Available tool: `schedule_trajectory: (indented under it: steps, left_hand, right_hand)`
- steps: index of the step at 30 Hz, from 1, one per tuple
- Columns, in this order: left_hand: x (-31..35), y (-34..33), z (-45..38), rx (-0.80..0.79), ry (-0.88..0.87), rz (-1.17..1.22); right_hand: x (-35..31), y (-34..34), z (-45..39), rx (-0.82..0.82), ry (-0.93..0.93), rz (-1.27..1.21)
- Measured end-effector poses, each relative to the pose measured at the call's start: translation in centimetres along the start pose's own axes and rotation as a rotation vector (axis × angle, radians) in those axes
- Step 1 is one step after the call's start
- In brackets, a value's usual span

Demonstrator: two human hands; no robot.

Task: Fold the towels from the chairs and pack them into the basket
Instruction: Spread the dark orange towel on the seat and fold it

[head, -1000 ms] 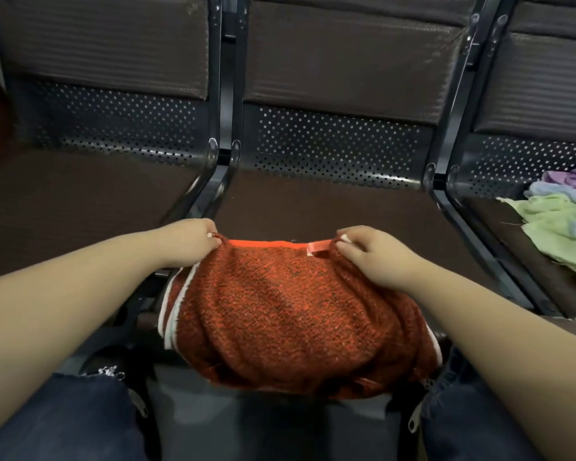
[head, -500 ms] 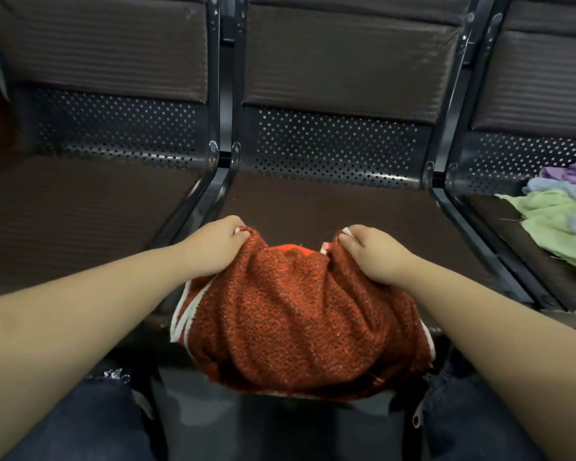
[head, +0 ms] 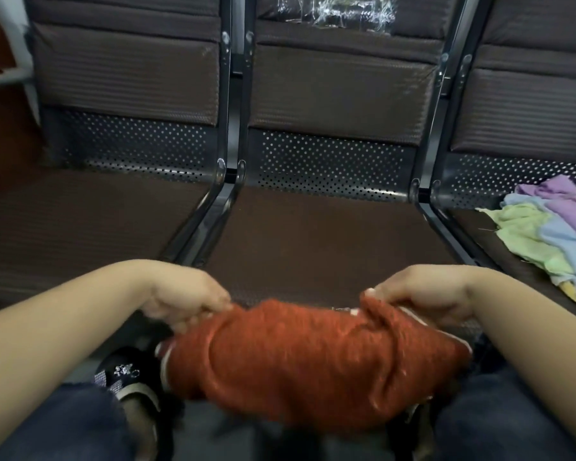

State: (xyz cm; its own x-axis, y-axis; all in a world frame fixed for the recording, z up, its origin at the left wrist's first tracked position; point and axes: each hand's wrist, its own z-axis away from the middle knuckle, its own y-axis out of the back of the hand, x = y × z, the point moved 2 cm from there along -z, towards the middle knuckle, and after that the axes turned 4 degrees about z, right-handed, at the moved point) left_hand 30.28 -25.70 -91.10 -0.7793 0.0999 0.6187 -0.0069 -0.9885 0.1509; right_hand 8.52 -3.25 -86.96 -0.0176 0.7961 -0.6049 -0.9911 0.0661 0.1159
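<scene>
- Left hand pinches the left top corner of the red towel, fingers curled onto the cloth.
- Right hand grips the right top corner the same way; a fold of cloth bunches up over its fingertips.
- Towel hangs between the two hands, held up in front of the middle seat front edge and over the gap between the knees. Lower part is motion-blurred, so I can't tell how many layers are stacked.
- Long axis runs left-right, hand to hand. Both hands sit at about the same height and same reach, neither clearly nearer the seat.
- Key relation: open seat pad lies straight ahead of and just beyond the towel's top edge. My read is the next fold needs the towel laid forward onto that pad, axis kept crosswise.
- Pastel towels sit heaped on the right-hand seat, well apart, closer to the right hand.
- Basket not in view.
</scene>
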Motion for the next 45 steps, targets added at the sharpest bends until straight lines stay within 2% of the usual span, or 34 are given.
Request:
schedule_trajectory:
  steps: [2,3,6,7,11,18,22,32,38,42,45]
  left_hand:
    - [-1.5,0.3,0.7,-0.106,0.13,-0.149]
    - [-2.3,0.7,0.8,-0.102,0.175,-0.226]
    - [-3.8,1.6,1.3,-0.053,0.296,-0.455]
    - [-4.0,1.8,1.4,-0.043,0.319,-0.489]
    - [-3.8,2.3,1.8,0.018,0.312,-0.43]
    - [-2.0,2.8,2.4,0.073,0.243,-0.299]
    - [-0.8,3.3,2.6,0.218,0.153,-0.205]
    - [1.8,5.0,0.5,0.444,-0.029,0.179]
    - [4.2,5.4,-1.8,0.578,-0.138,0.334]
    - [6.2,6.0,-3.7,0.738,-0.266,0.355]
    - [7.0,7.3,-5.5,0.894,-0.373,0.22]
  right_hand:
    - [0.8,0.1,0.8,-0.111,-0.077,0.165]
    - [1.3,0.3,1.0,-0.101,-0.127,0.288]
    - [2.4,1.9,1.4,0.146,-0.266,0.741]
    - [2.6,2.4,1.5,0.202,-0.296,0.781]
    - [3.5,3.8,2.0,0.214,-0.312,0.507]
    - [4.5,5.6,2.0,0.301,-0.3,0.351]
    - [4.9,6.5,1.7,0.372,-0.299,0.246]
    - [3.1,7.8,0.3,0.593,-0.096,-0.078]
    - [1.6,8.4,-2.5,0.73,-0.014,-0.149]
    - [-0.1,9.1,-4.3,0.868,0.132,-0.175]
    - [-0.8,10.5,-5.7,1.085,0.239,0.067]
